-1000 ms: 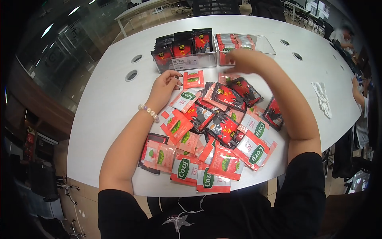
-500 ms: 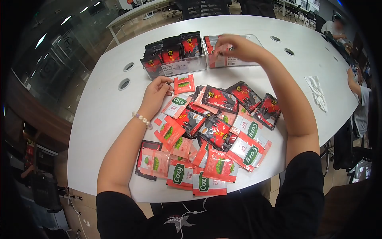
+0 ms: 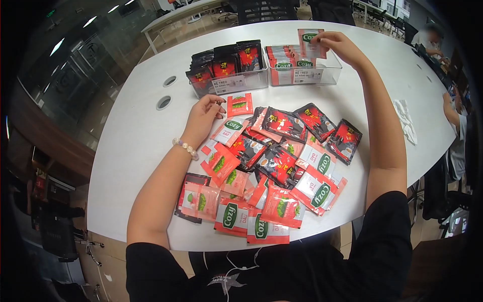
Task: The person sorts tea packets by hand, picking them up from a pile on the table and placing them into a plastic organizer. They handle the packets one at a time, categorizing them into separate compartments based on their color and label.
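My right hand [image 3: 338, 44] pinches a Cozy tea sachet [image 3: 308, 45] by its right side, holding it upright over the right clear bin [image 3: 329, 75]. That bin holds a row of pink Cozy sachets [image 3: 283, 68]. My left hand [image 3: 204, 117], with a beaded bracelet, rests on the table, fingers loosely curled and apart. Just right of its fingertips lies a pink sachet [image 3: 239, 104] with a green picture; no grip on it shows. In front of me is a mixed pile of pink Cozy sachets [image 3: 230, 215] and black-and-red coffee sachets [image 3: 285, 124].
To the left of the Cozy bin stands another clear bin [image 3: 236, 83] packed with black-and-red sachets [image 3: 250, 55]. A crumpled white tissue [image 3: 405, 121] lies on the right of the white table [image 3: 126, 166]. Round cable holes [image 3: 163, 102] pierce the tabletop. Another person [image 3: 427, 43] sits at far right.
My right hand has moved right and up, and the Cozy sachet it holds now shows clearly above the bin. The view has shifted slightly. My left hand keeps its place beside the pink sachet.
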Demonstrator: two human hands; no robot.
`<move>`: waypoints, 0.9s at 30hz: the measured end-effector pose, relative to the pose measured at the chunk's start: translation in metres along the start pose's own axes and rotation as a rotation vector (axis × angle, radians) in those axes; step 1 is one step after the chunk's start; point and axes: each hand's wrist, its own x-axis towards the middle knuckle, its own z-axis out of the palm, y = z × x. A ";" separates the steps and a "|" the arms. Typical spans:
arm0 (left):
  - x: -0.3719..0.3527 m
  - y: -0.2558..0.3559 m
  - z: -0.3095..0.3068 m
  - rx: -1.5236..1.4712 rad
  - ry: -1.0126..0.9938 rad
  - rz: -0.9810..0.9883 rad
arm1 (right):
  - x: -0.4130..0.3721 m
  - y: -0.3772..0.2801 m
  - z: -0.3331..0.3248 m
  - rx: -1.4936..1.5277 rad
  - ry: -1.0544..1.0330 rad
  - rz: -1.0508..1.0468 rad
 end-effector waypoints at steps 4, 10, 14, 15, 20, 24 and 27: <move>-0.002 0.003 0.001 -0.006 0.015 -0.008 | 0.000 0.014 0.013 -0.106 0.053 0.025; -0.002 -0.002 -0.001 0.014 0.028 0.004 | -0.004 0.021 0.032 -0.228 0.001 0.109; -0.002 -0.002 -0.001 0.028 0.036 0.005 | -0.003 0.026 0.029 -0.304 0.030 0.152; -0.003 0.001 0.000 0.029 0.037 0.005 | -0.003 0.024 0.029 -0.320 0.032 0.169; -0.003 0.003 0.000 0.047 0.038 -0.002 | 0.004 0.018 0.024 -0.449 0.122 0.138; -0.002 0.002 0.000 0.042 0.036 0.008 | -0.001 -0.031 0.041 -0.266 -0.138 0.074; -0.002 0.000 0.000 0.024 0.036 0.008 | -0.007 -0.067 0.075 -0.310 -0.594 0.018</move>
